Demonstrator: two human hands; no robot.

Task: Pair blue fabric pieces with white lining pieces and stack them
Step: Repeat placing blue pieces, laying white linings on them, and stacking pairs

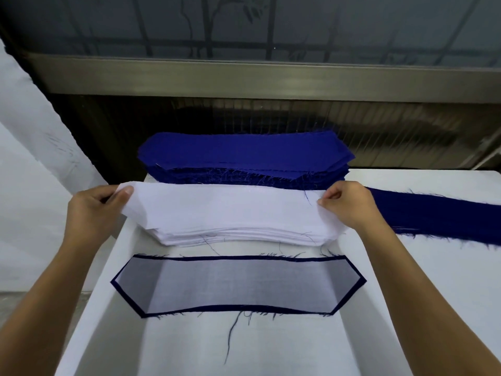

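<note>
A pile of white lining pieces (238, 236) lies in the middle of the white table (244, 346). Its top white lining piece (225, 207) is lifted at both ends. My left hand (95, 210) pinches the left end, and my right hand (349, 204) pinches the right end. Behind the pile sits a thick stack of blue fabric pieces (244, 153). In front of it lies a paired piece (238, 284), white lining on blue fabric with a blue border showing all round.
A long strip of blue fabric (439, 218) stretches across the table to the right. Loose blue threads (233, 329) trail near the paired piece. A metal rail and a window run behind the table. White cloth hangs at the left.
</note>
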